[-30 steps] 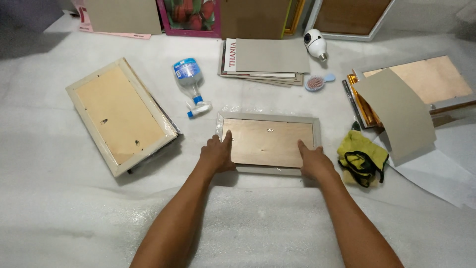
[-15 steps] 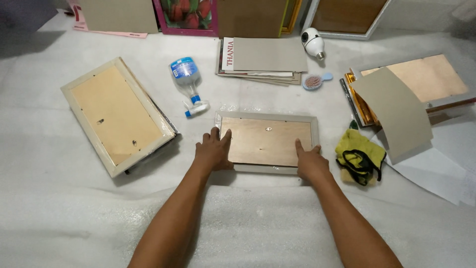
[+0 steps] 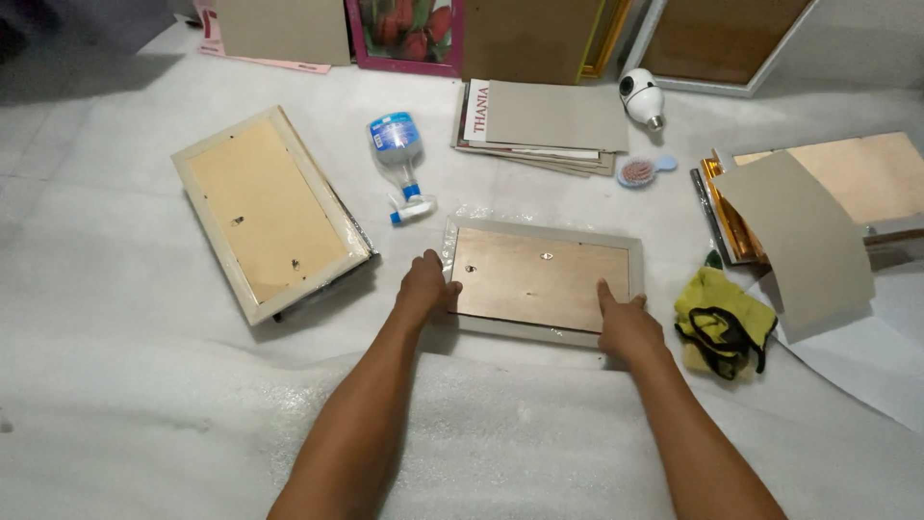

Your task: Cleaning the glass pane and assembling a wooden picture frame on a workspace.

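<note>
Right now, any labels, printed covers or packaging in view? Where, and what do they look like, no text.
Bottle label: blue-and-white band round the clear plastic bottle lying above the left hand.
Book cover: white strip with red lettering, at the left of the stack under a grey board, top centre.
Flower picture: red tulips in a pink frame, standing at the top edge.
No screens or signs.

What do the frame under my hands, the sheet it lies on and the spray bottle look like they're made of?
Frame: a matte brown board back, probably pressed wood or thin ply, in a pale painted rim; clear film crinkles at its edge. Floor sheet: white, soft and dimpled, likely packing foam. Spray bottle: clear plastic, glossy, blue label. Left hand and right hand press the frame.
</note>
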